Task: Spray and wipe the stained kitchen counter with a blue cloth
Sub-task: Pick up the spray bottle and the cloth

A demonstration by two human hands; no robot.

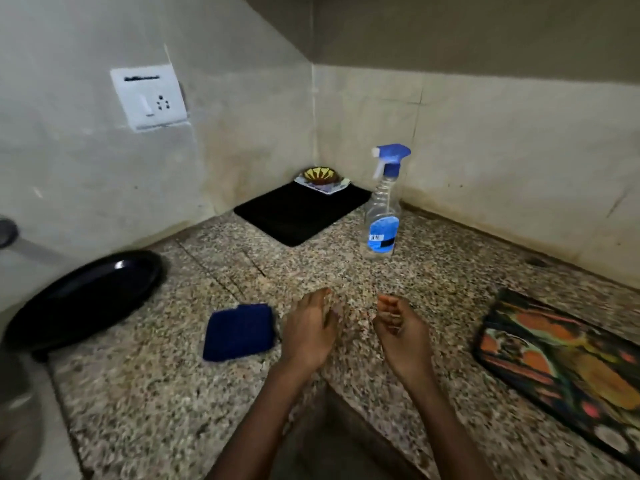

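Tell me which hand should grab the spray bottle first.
Right. The spray bottle stands upright ahead and right of centre, nearer the empty right hand. The left hand, also empty, sits beside the blue cloth, better suited to wiping.

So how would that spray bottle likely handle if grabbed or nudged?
The spray bottle looks nearly empty and clear, so probably light. Tall and narrow with a trigger head on top, it may tip if pushed high. Its smooth plastic could be slightly slippery.

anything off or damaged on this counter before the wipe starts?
Yes: dark crack-like lines cross the speckled granite counter between the black oval plate and the black mat. The white wall socket plate looks tilted. No spill is visible.
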